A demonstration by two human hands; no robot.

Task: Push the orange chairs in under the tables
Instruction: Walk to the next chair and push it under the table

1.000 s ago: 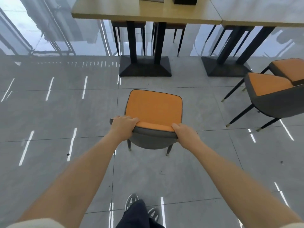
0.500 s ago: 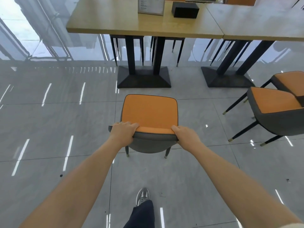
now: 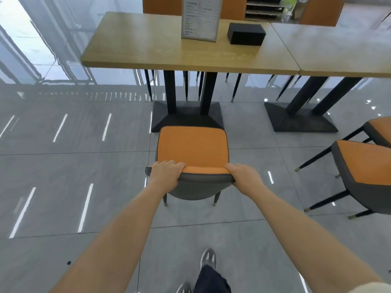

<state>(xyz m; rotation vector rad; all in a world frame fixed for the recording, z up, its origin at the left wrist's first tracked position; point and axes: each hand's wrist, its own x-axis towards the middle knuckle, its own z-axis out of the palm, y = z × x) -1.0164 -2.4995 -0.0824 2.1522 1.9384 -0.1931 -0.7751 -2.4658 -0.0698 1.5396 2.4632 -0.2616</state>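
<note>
An orange chair [image 3: 192, 144] with a grey back stands in front of me, facing a wooden table [image 3: 148, 47]. My left hand [image 3: 166, 173] grips the left end of the chair's backrest top and my right hand [image 3: 243, 175] grips the right end. The seat's front edge reaches the table's black pedestal base [image 3: 187, 116]; the seat itself still lies outside the tabletop's near edge. Two more orange chairs [image 3: 366, 166] stand pulled out at the right, near a second table [image 3: 338, 45].
A menu stand [image 3: 200, 17] and a black box [image 3: 246, 33] sit on the first table. The second table's black base [image 3: 300, 121] is to the right. Thin chair legs show beyond the tables. My foot [image 3: 208, 259] is on the glossy tiled floor below.
The chair has slid forward toward the table, its front edge now at the pedestal base. I have stepped closer, with both hands still on the backrest.
</note>
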